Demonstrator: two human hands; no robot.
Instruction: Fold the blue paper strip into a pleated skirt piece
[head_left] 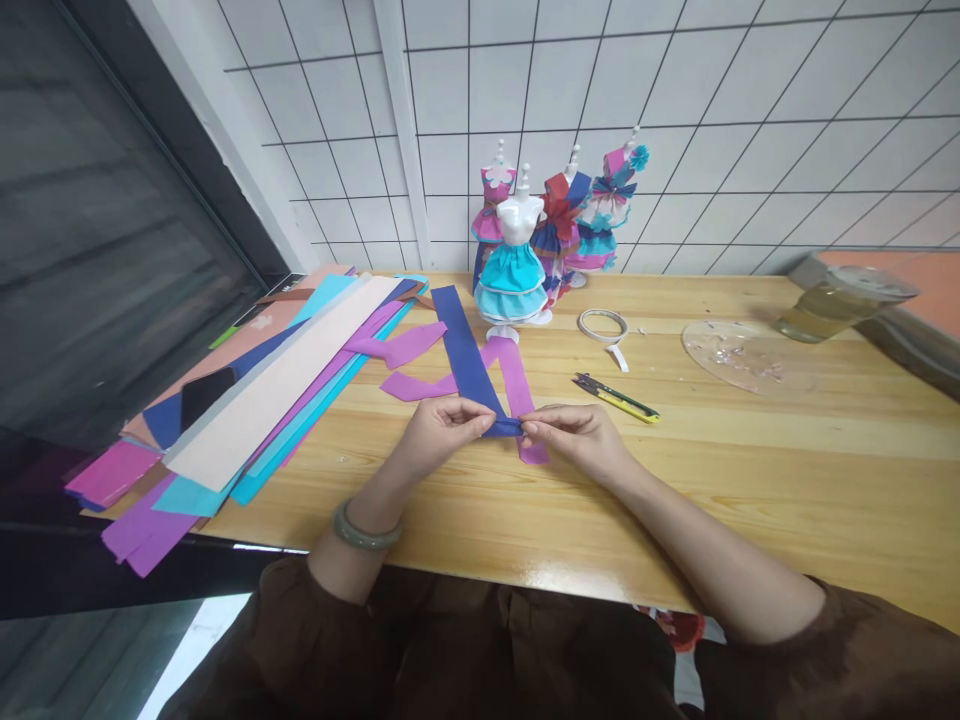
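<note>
A long dark blue paper strip slants across the table toward me, its near end folded over. My left hand pinches the left side of that folded end between thumb and fingers. On the right side of the same fold, my right hand is closed in a pinch. Under the blue strip lies a purple strip, partly covered by it. Two purple pieces with slanted ends, one of them a cut piece, rest to the left. Beyond stands a small white dress form in a turquoise ruffled skirt.
Layered coloured strips are piled at the left. Yellow-handled thread snips and a tape roll lie right of centre. Farther right are a clear dish and a cup of liquid. Several dressed forms stand near the tiled wall.
</note>
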